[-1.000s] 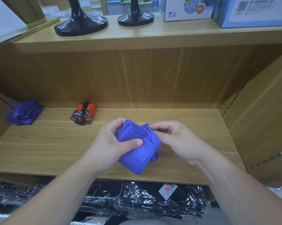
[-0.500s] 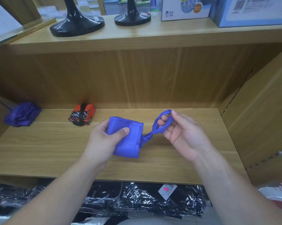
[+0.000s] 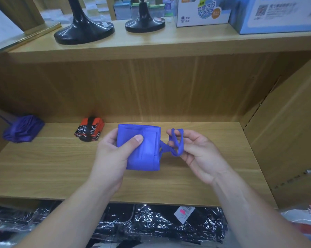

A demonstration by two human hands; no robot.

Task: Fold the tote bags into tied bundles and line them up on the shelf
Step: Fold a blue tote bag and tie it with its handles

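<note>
fingers (image 3: 113, 136) of the left hand (image 3: 111, 158) wrap behind the folded blue tote bag (image 3: 145, 158), and the thumb lies pressed flat across its front, so the bag is pinched between thumb and fingers. the bag is a flat, roughly square packet held upright just above the middle of the wooden shelf (image 3: 52, 167), with its folded layers showing as edges along the top and the right side. from the packet's right edge a handle loop (image 3: 180, 140) of the same blue cloth runs out to the right hand (image 3: 201, 156). that hand is turned palm up, its fingers bent and a little apart, with the fingertips hooked through the loop. whether the thumb presses on the strap cannot be told.

at the far left of the shelf, by the back panel, a loose purple bag (image 3: 22, 128) lies in a heap. to its right and apart from it sits a red and black bundle (image 3: 89, 129), tied round the middle with a black band.

on the upper board stand two glossy black stand bases (image 3: 83, 31) and, further right, printed boxes (image 3: 203, 11). below the shelf's near edge lie black goods in shiny plastic wrap (image 3: 151, 228), one with a white price tag (image 3: 184, 213) marked pink.
</note>
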